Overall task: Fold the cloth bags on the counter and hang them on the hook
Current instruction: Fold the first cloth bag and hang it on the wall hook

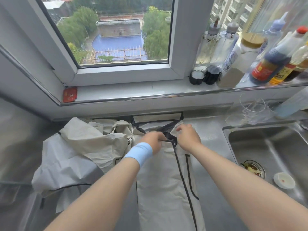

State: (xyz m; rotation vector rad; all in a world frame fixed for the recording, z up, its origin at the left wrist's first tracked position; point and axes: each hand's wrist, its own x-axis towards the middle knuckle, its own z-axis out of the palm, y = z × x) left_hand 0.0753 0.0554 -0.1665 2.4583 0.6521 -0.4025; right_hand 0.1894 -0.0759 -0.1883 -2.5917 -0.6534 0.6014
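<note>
A pale cloth bag (161,180) with black trim lies folded into a long narrow strip down the middle of the steel counter (210,130). Its black straps (170,138) are bunched near the far end. My left hand (154,140), with a light blue wristband, pinches the straps from the left. My right hand (189,136) rests on the bag just right of the straps, fingers curled at them. A heap of crumpled pale cloth bags (78,152) lies to the left, touching the folded one. No hook is in view.
A steel sink (270,147) with a drain strainer and a small white lid (284,180) lies at the right. Clear glasses (250,109) stand behind it. Sauce bottles (270,64) and jars line the windowsill. A red packet (69,94) sits at the sill's left end.
</note>
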